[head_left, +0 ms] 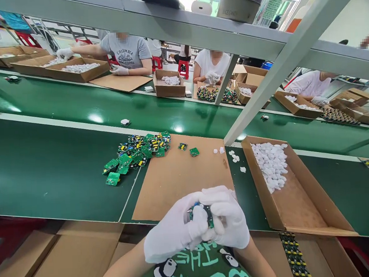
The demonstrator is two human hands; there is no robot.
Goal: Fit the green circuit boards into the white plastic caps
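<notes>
Both my hands wear white gloves and meet in front of my chest, above the near edge of the cardboard sheet (162,192). Between them sits a small green circuit board (210,216), partly covered by the fingers. My left hand (175,227) is closed on the board from the left, its thumb across the front. From the other side, my right hand (231,217) wraps its fingers around the same board. Whether a small white part is also in the fingers cannot be made out. Two loose boards, one green (194,152) and one with yellow parts (182,146), lie farther back on the sheet.
A pile of circuit boards (124,160) lies left. On the right stands a cardboard box (308,209) with white pieces (271,163). A slanted metal post (262,103) rises behind. Boards in rows (294,256) lie in a lower box. Co-workers sit across the green conveyor (65,106).
</notes>
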